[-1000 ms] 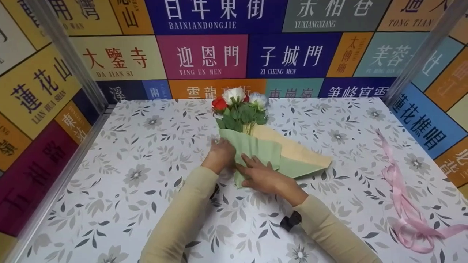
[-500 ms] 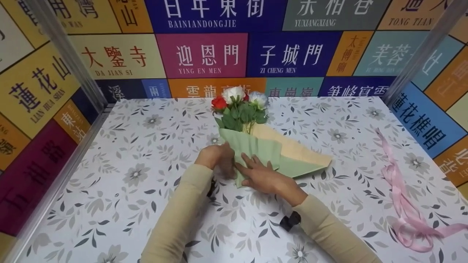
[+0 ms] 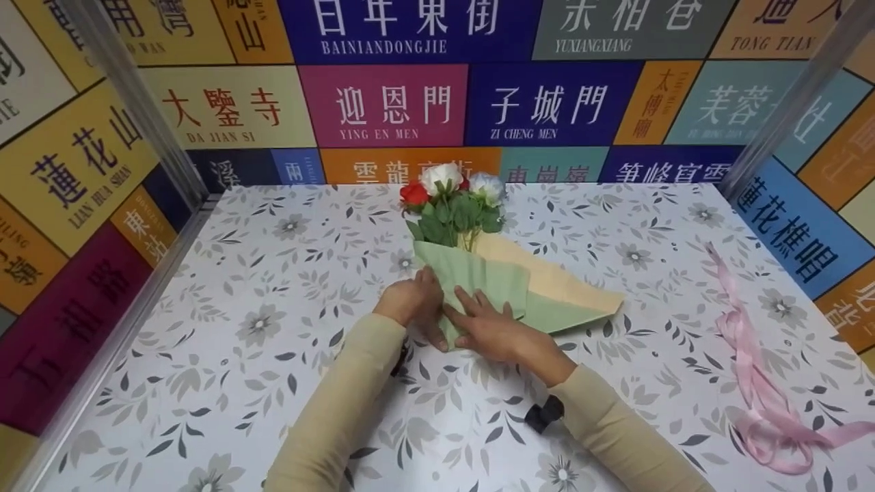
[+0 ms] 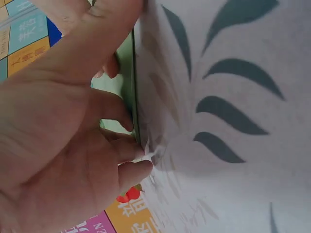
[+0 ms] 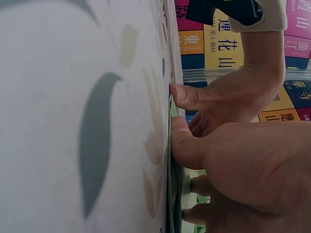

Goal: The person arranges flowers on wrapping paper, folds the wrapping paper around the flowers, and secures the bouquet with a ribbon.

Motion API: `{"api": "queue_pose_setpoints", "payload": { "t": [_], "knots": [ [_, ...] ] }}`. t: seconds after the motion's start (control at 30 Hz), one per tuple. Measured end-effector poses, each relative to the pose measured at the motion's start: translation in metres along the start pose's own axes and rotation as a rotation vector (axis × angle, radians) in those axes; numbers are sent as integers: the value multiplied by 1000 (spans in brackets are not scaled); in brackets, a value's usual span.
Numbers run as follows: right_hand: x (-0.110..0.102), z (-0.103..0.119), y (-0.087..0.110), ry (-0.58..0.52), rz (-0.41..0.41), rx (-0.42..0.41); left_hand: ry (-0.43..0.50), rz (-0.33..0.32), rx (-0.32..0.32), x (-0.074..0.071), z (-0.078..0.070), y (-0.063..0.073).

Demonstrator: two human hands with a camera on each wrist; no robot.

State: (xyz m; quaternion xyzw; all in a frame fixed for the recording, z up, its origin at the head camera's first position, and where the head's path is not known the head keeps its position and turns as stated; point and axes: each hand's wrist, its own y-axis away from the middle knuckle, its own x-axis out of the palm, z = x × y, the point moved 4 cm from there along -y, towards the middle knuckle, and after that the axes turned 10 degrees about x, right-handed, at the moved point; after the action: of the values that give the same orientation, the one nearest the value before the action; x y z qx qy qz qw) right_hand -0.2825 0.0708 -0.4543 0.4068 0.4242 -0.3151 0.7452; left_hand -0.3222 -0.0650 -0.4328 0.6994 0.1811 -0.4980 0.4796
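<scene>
One pale-green-and-peach paper wrap point(image 3: 487, 275) round red and whitish roses point(image 3: 441, 179), toward the white leaf-printed surface's point(image 3: 178, 287) far edge, apparently mid-fold: my right hand point(image 3: 497, 333) presses it, fingers spread; my left hand point(image 3: 413, 304), pinch unclear, bends at its left edge, which likely wants folding next.

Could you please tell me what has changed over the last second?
The left hand has shifted slightly toward the person along the left edge of the green wrapping paper, its thumb now reaching the paper's lower tip. The right hand stays on the paper; the flowers and pink ribbon lie as before.
</scene>
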Motion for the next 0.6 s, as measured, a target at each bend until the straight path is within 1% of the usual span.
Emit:
{"api": "queue_pose_setpoints", "payload": {
  "t": [0.23,0.33,0.5,0.6],
  "knots": [
    [2,-1,-1,1,17,17,78,12,-63,-1,2,-3],
    [1,-2,-2,-5,13,21,116,13,-80,-3,-2,-4],
    [0,-2,-2,-29,-9,20,179,-43,-112,-7,-12,-4],
    [1,-2,-2,-27,-4,24,160,-31,-110,-9,-14,-4]
  ]
}}
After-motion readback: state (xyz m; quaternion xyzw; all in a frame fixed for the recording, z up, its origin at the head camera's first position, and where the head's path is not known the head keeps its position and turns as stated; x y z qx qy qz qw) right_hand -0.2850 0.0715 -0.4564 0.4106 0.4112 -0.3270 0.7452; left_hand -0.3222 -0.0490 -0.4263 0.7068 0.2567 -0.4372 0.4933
